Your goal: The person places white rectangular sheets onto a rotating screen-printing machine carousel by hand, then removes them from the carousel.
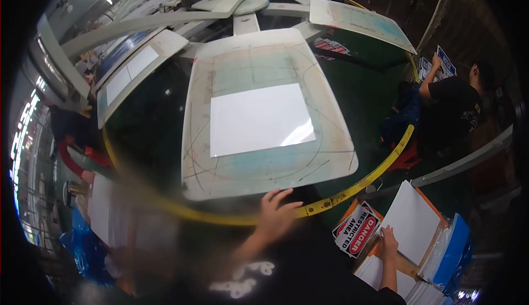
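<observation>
My left hand [278,214] is at the front edge of a pale printing platen [264,175], its fingers apart and nothing in them. On that platen lies a blank white sheet [262,120], slightly turned, with a glare spot at its lower right corner. Off to the right, my right hand [389,243] has its fingers closed at the lower left edge of another white sheet [412,222], over a stack. Beside this hand lies a red, black and white "DANGER RESTRICTED AREA" sign [358,229].
A yellow ring rail [336,199] curves around the platens. More platens stand at left [160,57] and right [363,21], the left one carrying white sheets. A co-worker [454,101] at right holds a blue-and-white sign [445,62]. Blue plastic wrapping [82,244] lies at lower left.
</observation>
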Motion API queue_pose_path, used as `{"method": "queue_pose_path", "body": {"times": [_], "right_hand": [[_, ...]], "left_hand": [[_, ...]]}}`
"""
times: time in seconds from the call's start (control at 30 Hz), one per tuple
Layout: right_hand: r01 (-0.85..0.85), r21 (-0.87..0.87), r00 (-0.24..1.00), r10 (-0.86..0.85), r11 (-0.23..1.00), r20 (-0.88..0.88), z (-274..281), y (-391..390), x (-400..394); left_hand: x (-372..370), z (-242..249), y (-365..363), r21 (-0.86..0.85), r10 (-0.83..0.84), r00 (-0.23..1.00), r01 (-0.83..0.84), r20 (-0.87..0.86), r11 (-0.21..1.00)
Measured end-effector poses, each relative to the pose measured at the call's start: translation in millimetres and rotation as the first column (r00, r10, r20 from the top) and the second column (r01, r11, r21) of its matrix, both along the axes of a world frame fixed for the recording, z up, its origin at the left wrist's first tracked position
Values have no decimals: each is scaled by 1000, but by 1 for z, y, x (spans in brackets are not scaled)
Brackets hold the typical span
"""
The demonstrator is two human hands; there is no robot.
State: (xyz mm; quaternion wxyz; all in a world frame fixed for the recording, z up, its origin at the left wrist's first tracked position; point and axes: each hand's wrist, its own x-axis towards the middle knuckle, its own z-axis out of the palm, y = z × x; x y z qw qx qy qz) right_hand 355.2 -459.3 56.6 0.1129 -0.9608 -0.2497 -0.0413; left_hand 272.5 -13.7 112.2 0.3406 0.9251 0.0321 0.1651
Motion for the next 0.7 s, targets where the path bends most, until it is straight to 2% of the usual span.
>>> {"method": "queue_pose_path", "body": {"times": [0.07,0.1,0.13,0.23,0.27,0.33,0.37,0.4,0.43,0.47,0.53,0.57,0.6,0.63,0.7], "right_hand": [[26,14,998,-25,1000,-65,12,1,-4],[41,21,996,-39,999,-86,19,5,0],[9,13,999,-8,1000,-43,15,0,2],[260,120,962,-246,958,-122,9,-4,-5],[268,141,962,-273,953,19,10,-1,-5],[272,175,903,-314,946,295,14,3,-5],[340,186,860,-385,922,335,21,3,-6],[402,200,811,-449,893,374,29,4,-6],[459,217,757,-507,862,412,39,6,-4],[463,314,685,-559,829,467,60,20,-2],[368,396,626,-539,841,564,94,44,-1],[311,434,591,-529,846,609,112,59,0],[238,353,543,-425,905,724,133,80,-2],[165,377,517,-406,911,753,151,102,-6],[-16,426,475,-368,904,799,173,147,-17]], "left_hand": [[7,-24,6,25,-83,996,84,-23,996],[14,2,14,-16,-132,989,133,64,991],[16,9,17,13,-144,986,144,83,990],[17,42,30,-29,-182,971,189,154,982],[20,43,36,-3,-235,972,235,11,972],[19,39,34,-193,-268,963,266,19,944],[18,36,32,-288,-281,959,276,25,917],[16,48,23,-349,-233,972,209,-30,914],[16,51,12,-400,-259,962,206,-84,893],[16,52,0,-451,-286,948,197,-137,870],[17,90,-10,-750,-511,821,164,-257,641],[21,95,-15,-792,-604,764,214,-229,571],[25,98,-22,-829,-686,703,259,-190,496],[27,99,-33,-860,-755,640,296,-145,416],[26,97,-58,-938,-734,666,323,131,125]]}}
